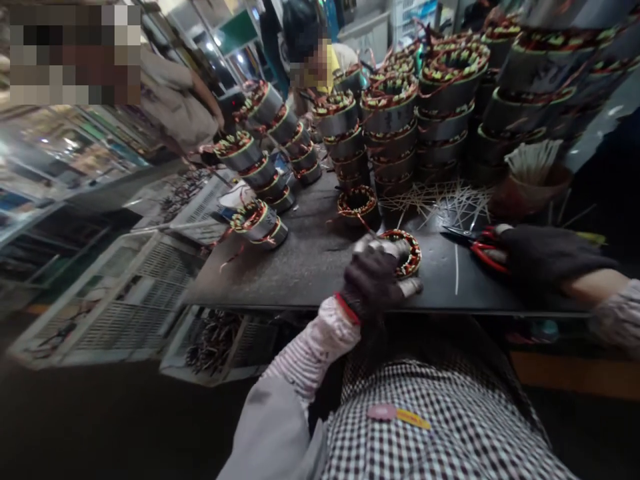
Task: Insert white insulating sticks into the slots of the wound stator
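Note:
My left hand (375, 270), in a dark glove with pale fingertips, is wrapped round a copper-wound motor stator (414, 252) near the table's front edge. Its fingers cover much of the winding. To the right, my right hand (535, 253), gloved the same way, closes on the handles of red-handled scissors (483, 250), whose blades point left just over the tabletop. Between the two hands a single white strip (457, 270) lies on the table. Just behind the held stator stands another wound stator (358, 203).
Stacked stators (390, 127) line the back of the dark table (300, 273). Loose pale strips (440, 200) lie before them, beside a reddish bowl of strips (533, 190). Plastic crates (135, 287) stand left. A person (175, 100) is at left, another (305, 53) behind the stacks.

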`<state>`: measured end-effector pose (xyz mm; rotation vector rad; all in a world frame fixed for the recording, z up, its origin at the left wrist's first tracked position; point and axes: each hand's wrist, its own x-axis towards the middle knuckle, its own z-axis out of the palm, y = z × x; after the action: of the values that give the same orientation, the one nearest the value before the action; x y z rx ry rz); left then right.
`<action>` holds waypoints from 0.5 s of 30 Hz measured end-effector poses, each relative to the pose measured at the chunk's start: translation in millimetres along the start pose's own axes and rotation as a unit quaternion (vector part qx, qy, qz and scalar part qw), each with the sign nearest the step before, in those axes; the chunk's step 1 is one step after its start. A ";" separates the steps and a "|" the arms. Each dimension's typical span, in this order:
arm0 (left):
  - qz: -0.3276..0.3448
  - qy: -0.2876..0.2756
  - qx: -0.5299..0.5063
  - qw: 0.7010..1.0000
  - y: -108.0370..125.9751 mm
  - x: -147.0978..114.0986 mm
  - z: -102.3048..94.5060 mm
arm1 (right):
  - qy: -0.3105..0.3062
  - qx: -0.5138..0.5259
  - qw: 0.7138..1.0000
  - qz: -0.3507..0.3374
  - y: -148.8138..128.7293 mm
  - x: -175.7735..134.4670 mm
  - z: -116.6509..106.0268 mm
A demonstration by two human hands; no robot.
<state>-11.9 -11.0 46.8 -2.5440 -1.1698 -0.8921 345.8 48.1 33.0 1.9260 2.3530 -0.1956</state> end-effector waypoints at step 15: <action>-0.246 -0.015 -0.248 0.937 -67.9 -11.5 -28.9 | 0.133 0.154 0.959 -0.199 -112.1 75.9 25.4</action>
<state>-80.9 15.1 58.6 -2.6723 -1.8400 -1.4221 220.7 95.8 0.6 1.6493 3.0384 -0.3716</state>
